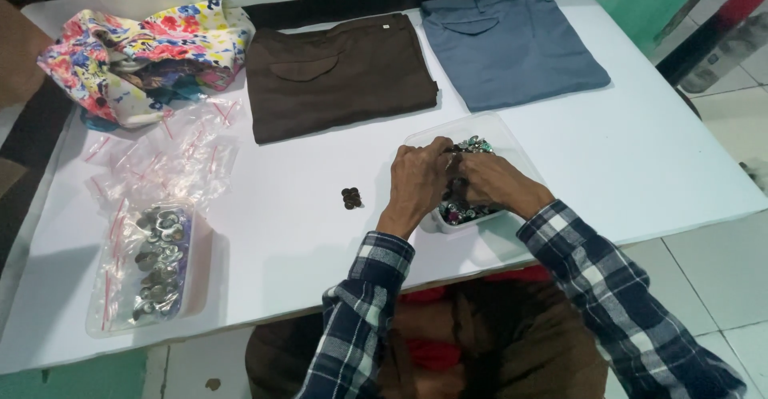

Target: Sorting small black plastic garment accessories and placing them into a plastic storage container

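Note:
My left hand [416,184] and my right hand [496,183] are together over a clear plastic tray [504,131] filled with small metal buttons [478,144]. The fingertips of both hands meet and pinch something small and dark, too hidden to identify. Just left of my left hand, a small pile of dark round buttons [350,198] lies on the white table [656,167]. Both wrists wear plaid sleeves.
Folded brown trousers [340,75] and folded blue-grey trousers [512,43] lie at the table's far side. A floral cloth [140,51] sits far left, several small clear zip bags [164,159] below it. A second clear tray of metal buttons [156,263] stands near left.

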